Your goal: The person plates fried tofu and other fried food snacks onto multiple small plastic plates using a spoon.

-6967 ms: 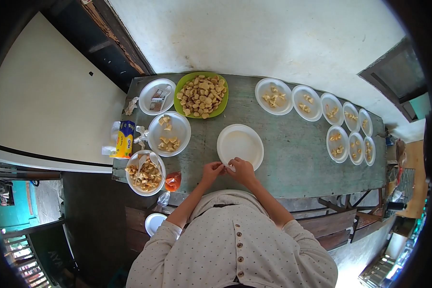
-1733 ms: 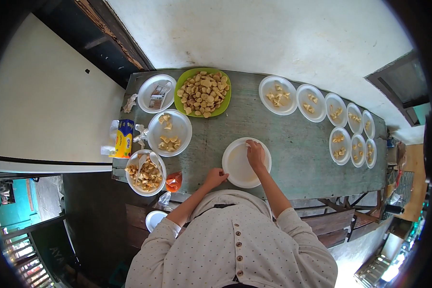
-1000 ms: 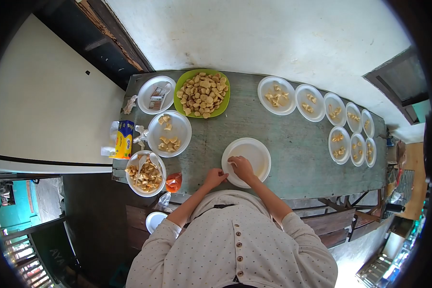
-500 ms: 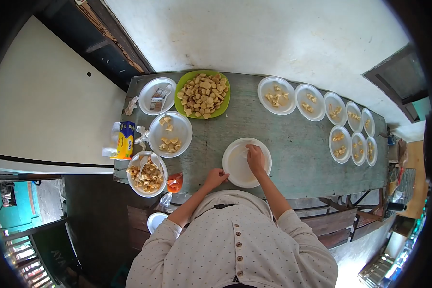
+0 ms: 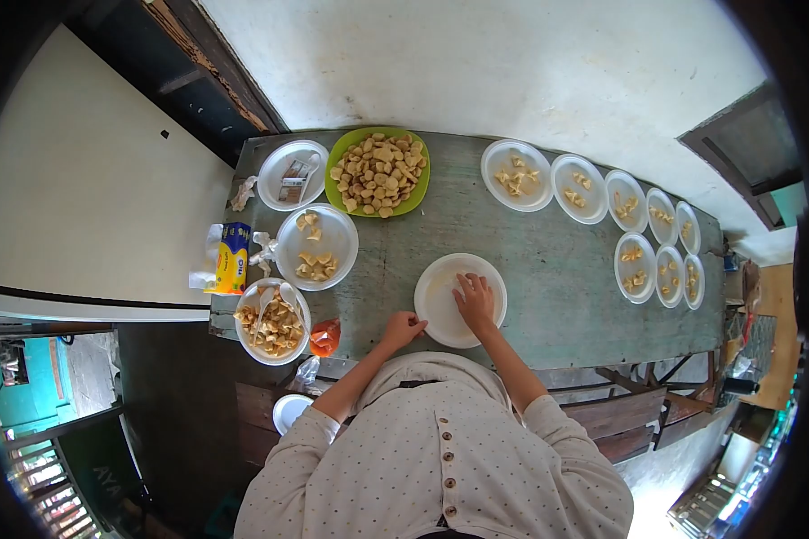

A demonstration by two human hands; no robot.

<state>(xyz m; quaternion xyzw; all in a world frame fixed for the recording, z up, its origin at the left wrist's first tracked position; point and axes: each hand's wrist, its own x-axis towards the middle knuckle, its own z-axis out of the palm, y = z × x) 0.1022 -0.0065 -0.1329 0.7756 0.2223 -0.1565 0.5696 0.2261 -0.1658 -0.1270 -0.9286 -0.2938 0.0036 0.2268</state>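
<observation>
A white plate [image 5: 436, 328] lies near the front edge of the table, close to my body. My left hand [image 5: 404, 328] is closed, its fingertips at the plate's lower left rim. Over the inside of that plate is my right hand [image 5: 475, 301], palm down with its fingers spread. A pale, thin patch shows by these fingertips; I cannot make out what it is. No food piece is visible on this plate.
At the left stand a green plate [image 5: 420, 199] heaped with round snacks, white plates of food [image 5: 343, 225], a yellow-blue tissue pack [image 5: 232, 260] and an orange bag [image 5: 325, 338]. Several white plates [image 5: 539, 199] with small portions line the right side. A wall [image 5: 476, 72] borders the back.
My right hand has gone from a pinch on something whitish to spread fingers, and sits slightly lower over the plate. My left hand stays at the rim.
</observation>
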